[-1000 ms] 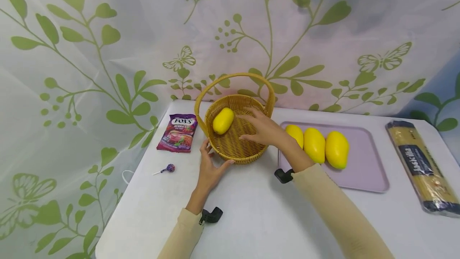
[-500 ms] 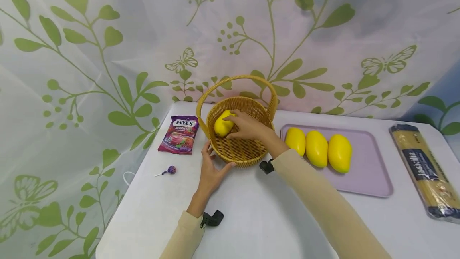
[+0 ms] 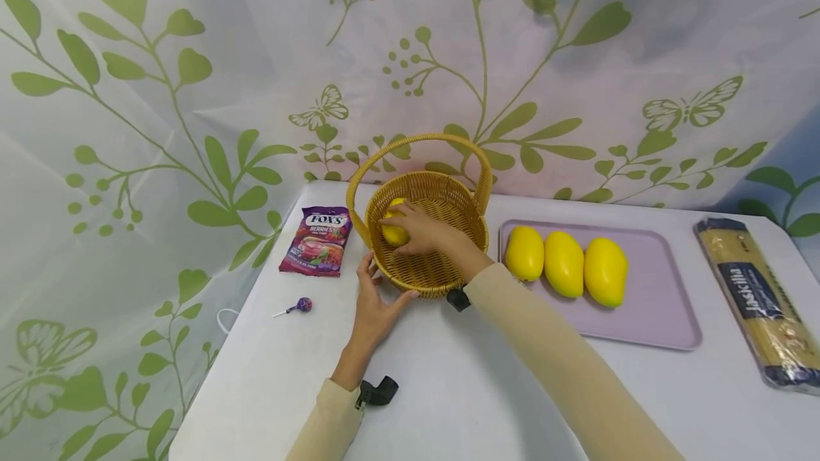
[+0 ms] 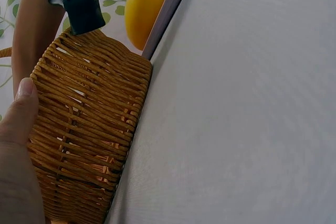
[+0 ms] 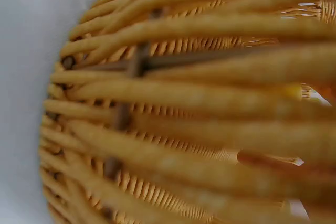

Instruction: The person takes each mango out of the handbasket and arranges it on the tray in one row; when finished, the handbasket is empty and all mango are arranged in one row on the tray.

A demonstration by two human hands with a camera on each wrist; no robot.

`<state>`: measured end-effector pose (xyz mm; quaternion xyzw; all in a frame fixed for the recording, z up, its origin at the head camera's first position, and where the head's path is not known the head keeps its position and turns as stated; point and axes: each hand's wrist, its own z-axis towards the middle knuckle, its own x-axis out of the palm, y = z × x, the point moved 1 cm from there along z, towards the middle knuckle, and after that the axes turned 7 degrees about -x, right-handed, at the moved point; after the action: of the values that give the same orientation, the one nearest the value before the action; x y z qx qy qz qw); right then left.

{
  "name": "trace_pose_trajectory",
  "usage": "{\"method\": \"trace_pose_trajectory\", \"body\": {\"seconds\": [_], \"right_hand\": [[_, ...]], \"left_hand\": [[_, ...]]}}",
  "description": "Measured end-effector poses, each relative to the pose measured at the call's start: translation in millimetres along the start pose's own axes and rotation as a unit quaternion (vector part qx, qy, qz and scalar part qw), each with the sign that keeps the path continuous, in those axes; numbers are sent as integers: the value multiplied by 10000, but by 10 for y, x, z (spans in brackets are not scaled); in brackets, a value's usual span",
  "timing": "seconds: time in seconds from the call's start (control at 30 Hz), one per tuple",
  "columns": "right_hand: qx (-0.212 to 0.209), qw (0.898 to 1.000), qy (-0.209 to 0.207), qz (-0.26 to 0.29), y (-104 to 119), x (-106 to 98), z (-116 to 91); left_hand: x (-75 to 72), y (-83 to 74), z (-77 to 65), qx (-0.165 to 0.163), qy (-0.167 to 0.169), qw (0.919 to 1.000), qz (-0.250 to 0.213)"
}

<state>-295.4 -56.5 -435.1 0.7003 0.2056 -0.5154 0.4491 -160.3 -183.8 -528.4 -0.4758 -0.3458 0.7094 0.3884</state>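
My left hand (image 3: pixel 376 311) steadies the wicker basket (image 3: pixel 456 199) at its front left, thumb and fingers spread round the outer wall. In the left wrist view, the thumb (image 4: pixel 23 103) lies against the woven side (image 4: pixel 89 124) near the rim. Inside the basket, my right hand (image 3: pixel 419 232) grips a yellow mango (image 3: pixel 393 236) by the left wall, its fingers bent over the fruit and covering much of it. Weave (image 5: pixel 173 98) fills the right wrist view and hides that hand's grasp.
A lilac tray (image 3: pixel 660 290) with three mangoes (image 3: pixel 564 264) lies right of the basket, and a pasta pack (image 3: pixel 759 301) beyond it. Left of the basket are a purple candy bag (image 3: pixel 317 242) and a lollipop (image 3: pixel 302 304). The basket's tall handle (image 3: pixel 419 138) arches overhead.
My right hand has moved left and down inside the basket, from above its middle onto the mango, and now grips it. The left hand stays at the basket's side.
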Motion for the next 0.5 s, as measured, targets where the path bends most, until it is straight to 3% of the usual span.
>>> {"method": "trace_pose_trajectory", "body": {"seconds": [0.27, 0.5], "right_hand": [[-115, 9988, -465, 129, -57, 23, -69], [-52, 9980, -586, 244, -114, 40, -148]], "left_hand": [[2, 7, -3, -46, 14, 10000, 10], [5, 8, 3, -38, 15, 10000, -51]]}}
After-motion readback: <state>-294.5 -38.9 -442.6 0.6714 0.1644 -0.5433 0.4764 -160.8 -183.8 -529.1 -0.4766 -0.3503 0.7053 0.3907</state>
